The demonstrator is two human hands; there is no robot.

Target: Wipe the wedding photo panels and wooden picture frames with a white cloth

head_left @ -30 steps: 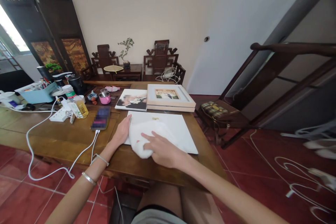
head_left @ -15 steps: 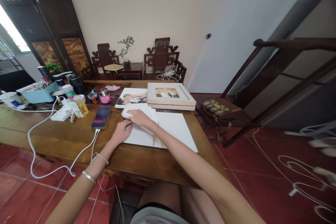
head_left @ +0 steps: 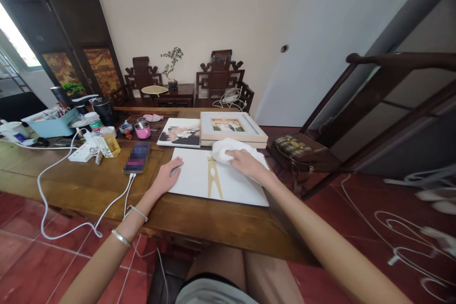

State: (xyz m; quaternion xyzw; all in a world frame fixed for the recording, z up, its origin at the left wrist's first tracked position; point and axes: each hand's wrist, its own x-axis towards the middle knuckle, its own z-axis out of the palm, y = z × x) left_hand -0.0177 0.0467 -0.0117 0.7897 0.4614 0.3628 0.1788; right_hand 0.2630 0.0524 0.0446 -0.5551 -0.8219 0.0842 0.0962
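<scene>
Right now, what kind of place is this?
Likely a home living room: carved wooden chairs against the wall, a folding screen, and a wooden table holding a framed photo.

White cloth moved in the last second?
Yes. The white cloth under the right hand went from the white panel's near edge to its far right corner, beside the stacked frames.

— We see a white cloth (head_left: 228,148) and a white board (head_left: 192,175) with a gold mark (head_left: 213,181).

— We see a brown table (head_left: 89,180), a pink cup (head_left: 142,131), a red tiled floor (head_left: 28,256) and a cushion (head_left: 292,146) with green and yellow checks.
</scene>
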